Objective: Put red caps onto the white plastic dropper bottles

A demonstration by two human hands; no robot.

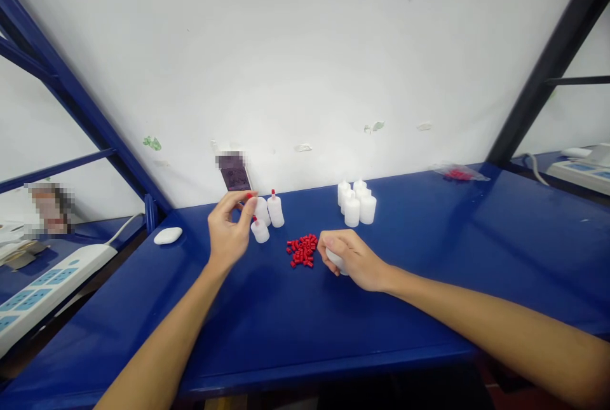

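My left hand [229, 227] is raised over the blue table [429, 257], thumb and forefinger pinched on a tiny red cap [249, 195]. Just to its right stand three small white bottles with red tips [267, 216]. My right hand [351, 257] rests on the table, fingers curled round a small white bottle [335, 260]. Between my hands lies a pile of several red caps [302, 250]. A cluster of several plain white bottles [356, 203] stands behind my right hand.
A white oval object [168, 235] lies at the table's left edge. A white power strip [42, 292] sits on the lower bench to the left. A clear bag with red pieces [458, 173] lies far right. A dark card [235, 177] leans against the white wall.
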